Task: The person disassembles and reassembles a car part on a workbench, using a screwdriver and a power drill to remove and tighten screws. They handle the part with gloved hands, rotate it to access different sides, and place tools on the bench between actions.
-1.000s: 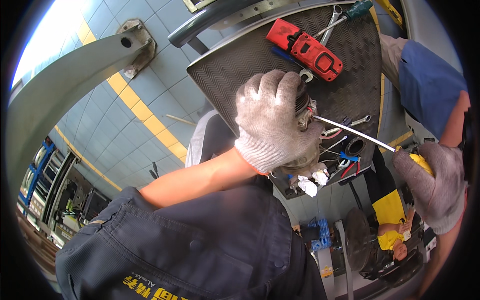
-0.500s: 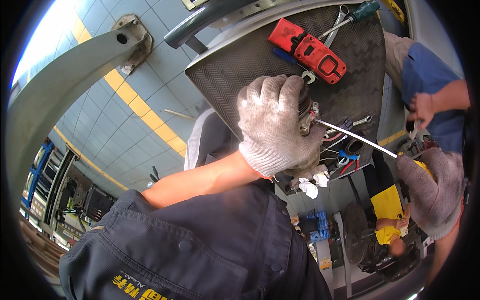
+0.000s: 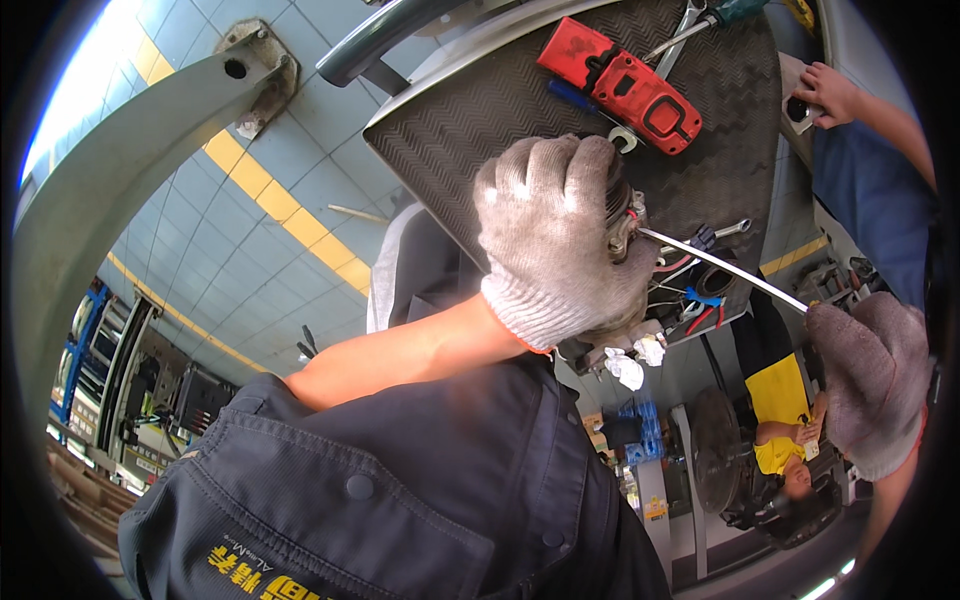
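My left hand [image 3: 550,235], in a soiled white knit glove, is wrapped round a dark, ringed metal part [image 3: 622,215] on the ribbed black mat [image 3: 440,150], hiding much of it. A long screwdriver shaft [image 3: 720,270] runs to the part's side, by a small red piece. My gloved right hand [image 3: 865,380] is closed round that screwdriver's handle, mostly hidden in its fingers. Wrenches [image 3: 735,227], red-handled pliers [image 3: 705,320] and crumpled white paper [image 3: 623,368] lie beside the part.
A red tool body [image 3: 650,105] and green-handled screwdriver [image 3: 735,15] lie atop the mat. A co-worker's hand [image 3: 830,95] holds a small object at the right. A person in yellow [image 3: 775,450] is farther off. A pale curved beam [image 3: 120,150] stands left over tiled floor.
The co-worker's hand has come into view and moved upward with an object. My right hand has shifted slightly right with the screwdriver; my left hand stays on the part.
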### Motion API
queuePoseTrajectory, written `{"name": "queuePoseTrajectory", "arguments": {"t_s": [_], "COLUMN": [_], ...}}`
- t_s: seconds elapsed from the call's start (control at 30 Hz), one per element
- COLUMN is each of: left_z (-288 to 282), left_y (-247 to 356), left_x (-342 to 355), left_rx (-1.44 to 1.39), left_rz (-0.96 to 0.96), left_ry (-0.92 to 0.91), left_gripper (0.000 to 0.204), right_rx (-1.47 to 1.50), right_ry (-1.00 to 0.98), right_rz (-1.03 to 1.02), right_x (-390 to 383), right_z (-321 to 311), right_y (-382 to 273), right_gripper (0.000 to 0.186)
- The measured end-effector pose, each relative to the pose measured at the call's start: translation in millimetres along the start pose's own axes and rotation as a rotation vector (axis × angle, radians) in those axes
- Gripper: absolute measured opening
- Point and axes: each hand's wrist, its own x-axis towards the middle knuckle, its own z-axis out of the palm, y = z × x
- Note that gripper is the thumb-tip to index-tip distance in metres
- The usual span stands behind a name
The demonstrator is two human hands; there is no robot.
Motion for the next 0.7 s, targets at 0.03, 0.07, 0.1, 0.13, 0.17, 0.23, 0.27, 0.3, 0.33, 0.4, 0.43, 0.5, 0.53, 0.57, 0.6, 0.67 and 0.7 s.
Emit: {"name": "queuePoseTrajectory", "arguments": {"t_s": [0.03,0.07,0.1,0.13,0.17,0.23,0.27,0.3,0.33,0.4,0.43,0.5,0.53,0.57,0.6,0.67,0.7], "left_z": [1,3,5,6,8,7,6,6,2,-3,-6,-6,-7,-6,-5,-3,-2], "left_y": [0,-1,-2,-2,-1,-2,-1,-1,1,2,2,2,2,1,1,-1,-2], "left_x": [-1,-2,-2,-3,-4,-4,-4,-2,-2,-1,-2,-1,-3,-4,-5,-5,-5], "left_rx": [-0.002,-0.002,0.007,0.018,0.019,0.032,0.024,0.014,0.046,0.01,-0.004,0.003,0.009,0.014,0.001,-0.027,-0.016], "left_rz": [0.0,-0.001,0.004,0.006,0.006,0.005,0.013,0.023,0.025,0.033,0.028,0.03,0.03,0.025,0.022,0.023,0.029], "left_ry": [0.008,0.014,0.03,0.045,0.061,0.027,0.033,0.046,0.033,0.016,-0.012,-0.018,-0.02,-0.026,-0.023,-0.007,-0.009], "left_gripper": [0.075,0.075,0.075,0.076,0.076,0.075,0.075,0.075,0.077,0.078,0.079,0.081,0.081,0.081,0.081,0.08,0.079], "right_rx": [0.018,0.038,0.059,0.087,0.112,0.15,0.157,0.129,0.182,0.126,0.099,-0.12,-0.148,-0.123,-0.057,0.021,-0.022], "right_ry": [0.007,0.012,0.015,0.018,0.019,0.026,0.026,0.013,0.032,-0.018,0.035,0.079,0.148,0.14,0.165,0.142,0.108], "right_rz": [0.013,0.029,0.047,0.069,0.092,0.133,0.168,0.252,0.182,0.2,0.098,-0.097,-0.141,-0.125,-0.078,-0.005,-0.053], "right_x": [1,2,2,2,2,0,0,-1,-2,-2,-1,-1,1,1,2,1,1], "right_z": [1,2,2,2,1,-2,-5,-6,-9,-9,-6,-1,3,5,10,9,10], "right_y": [-1,-1,-1,-3,-3,-7,-7,-9,-7,-7,-6,-7,-8,-8,-9,-8,-8], "right_gripper": [0.038,0.039,0.039,0.04,0.041,0.042,0.043,0.044,0.045,0.047,0.048,0.045,0.043,0.042,0.041,0.042,0.043]}}
